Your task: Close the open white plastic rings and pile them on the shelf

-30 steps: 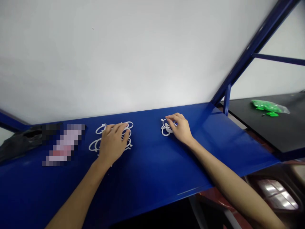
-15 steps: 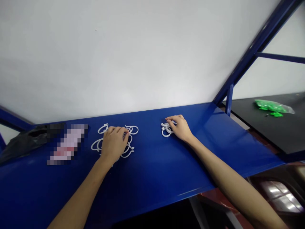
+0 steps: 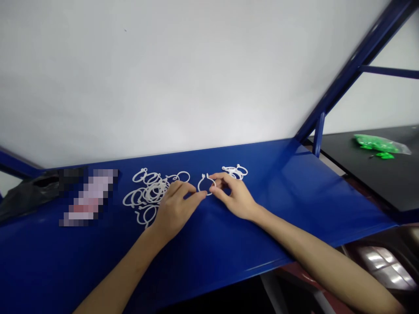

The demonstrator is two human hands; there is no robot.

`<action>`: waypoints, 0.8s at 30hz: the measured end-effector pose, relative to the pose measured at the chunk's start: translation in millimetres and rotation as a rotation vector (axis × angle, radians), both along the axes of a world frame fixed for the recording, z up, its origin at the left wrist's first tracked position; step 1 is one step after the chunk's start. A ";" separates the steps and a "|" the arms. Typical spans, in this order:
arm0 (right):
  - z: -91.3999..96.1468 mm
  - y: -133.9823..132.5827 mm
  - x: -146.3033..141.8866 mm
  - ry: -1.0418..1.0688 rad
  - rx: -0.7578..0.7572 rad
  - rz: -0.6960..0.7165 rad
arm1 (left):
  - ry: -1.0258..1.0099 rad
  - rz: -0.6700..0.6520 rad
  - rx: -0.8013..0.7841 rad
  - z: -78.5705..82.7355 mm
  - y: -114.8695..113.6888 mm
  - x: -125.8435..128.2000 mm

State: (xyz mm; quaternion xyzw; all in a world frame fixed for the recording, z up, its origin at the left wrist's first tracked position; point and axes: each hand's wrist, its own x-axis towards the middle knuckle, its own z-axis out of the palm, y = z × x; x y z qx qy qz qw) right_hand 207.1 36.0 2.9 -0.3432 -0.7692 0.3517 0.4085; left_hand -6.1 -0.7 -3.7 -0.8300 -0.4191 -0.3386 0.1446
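Observation:
A white plastic shower curtain ring (image 3: 198, 185) stands between my hands, with the small gap between its ends facing up. My right hand (image 3: 236, 196) pinches its right side between thumb and fingers. On the lower left of the same ring are the thumb and index finger of my left hand (image 3: 178, 207). Left of that hand lies a tangled pile of white curtain rings (image 3: 152, 192), partly covered by the fingers. Just beyond my right hand is a smaller group of the rings (image 3: 234, 171).
The blue tabletop (image 3: 209, 248) meets a pale wall at the back. A black plastic bag (image 3: 36, 189) and a blurred-out pinkish item (image 3: 93, 192) lie at the left. Beyond a blue frame post (image 3: 319, 135), a bag of green pieces (image 3: 376, 143) rests on a black table (image 3: 353, 165).
My left hand has come right from the big pile, and my right hand has come left from the small group. Both are now at one ring between them.

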 end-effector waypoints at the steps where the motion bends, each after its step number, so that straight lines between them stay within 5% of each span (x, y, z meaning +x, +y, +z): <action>1: -2.6 -3.4 -3.2 0.031 -0.036 0.013 | -0.003 -0.031 -0.018 -0.9 -1.7 2.9; 6: -7.1 -9.8 -3.4 0.071 -0.051 -0.005 | -0.337 0.046 -0.177 -2.8 -4.8 12.2; 12: -3.7 -13.3 0.9 -0.044 0.156 0.060 | -0.516 0.065 -0.482 -1.5 -6.5 17.3; 24: -5.9 -11.0 5.3 -0.170 0.387 0.107 | -0.353 -0.010 -0.310 -5.5 -3.4 15.5</action>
